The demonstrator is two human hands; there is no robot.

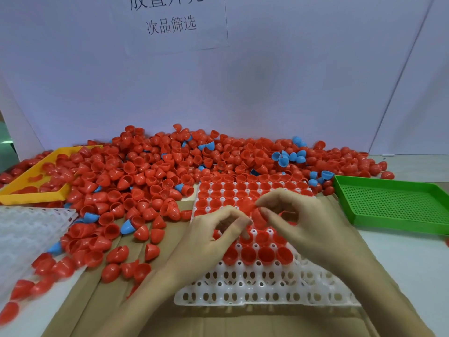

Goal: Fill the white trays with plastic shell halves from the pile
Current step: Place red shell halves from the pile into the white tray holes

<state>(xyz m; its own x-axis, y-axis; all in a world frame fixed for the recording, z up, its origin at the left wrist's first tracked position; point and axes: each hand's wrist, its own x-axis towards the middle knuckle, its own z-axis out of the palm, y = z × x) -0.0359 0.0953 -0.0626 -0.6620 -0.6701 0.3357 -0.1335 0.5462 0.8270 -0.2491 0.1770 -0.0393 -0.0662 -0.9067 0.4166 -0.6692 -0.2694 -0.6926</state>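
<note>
Hands meet over the middle of a white tray [243,291] that lies on brown cardboard [155,319] near the person. The right hand [303,220] has its fingers curled and pinches a red shell half [258,216] between thumb and fingertips, just above the tray. The left hand [213,235] is beside it with fingers bent inward, fingertips close to the same shell half; whether they hold anything cannot be told. The far rows of the tray hold red shell halves, open side up, and the nearest rows show bare holes. Beyond and to the left of the tray spreads the pile [158,171] of red shell halves, with a few blue shells [289,156] mixed in. A yellow tray [36,181] sits at the far left, partly buried by the pile. A second white tray [26,229] lies at the left edge. A green perforated tray [393,205] rests to the right. A white backboard with printed characters [171,25] stands behind.
</note>
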